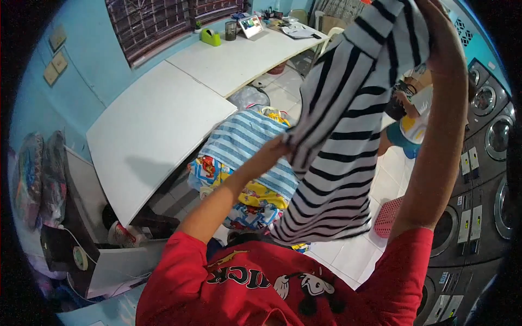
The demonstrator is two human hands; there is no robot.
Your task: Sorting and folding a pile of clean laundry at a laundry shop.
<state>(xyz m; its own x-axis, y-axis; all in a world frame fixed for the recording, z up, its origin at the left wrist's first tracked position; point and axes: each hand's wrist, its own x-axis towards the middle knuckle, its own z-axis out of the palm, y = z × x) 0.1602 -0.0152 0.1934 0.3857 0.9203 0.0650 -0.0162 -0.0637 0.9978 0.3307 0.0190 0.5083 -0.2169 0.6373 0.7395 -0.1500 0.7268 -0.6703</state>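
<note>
A black-and-white striped garment (342, 150) hangs stretched out in front of me. At the upper right, my right hand (438, 28) is raised and grips its top; part of the hand is hidden by the cloth and the picture's edge. Lower down, my left hand (279, 148) pinches what looks like the end of a sleeve. The garment's lower hem hangs loose near my waist. Behind and below it lies a heap of laundry, with a blue-striped cloth (248, 134) on top and yellow printed fabric (265, 195) underneath.
A white table (163, 118) runs along the left, bearing a green tape dispenser (210, 37), a mesh cup (230, 31) and a tablet (251, 27). Stacked front-loading machines (465, 191) line the right. A pink basket (387, 218) stands on the tiles. Another person (408, 118) is partly visible behind the garment.
</note>
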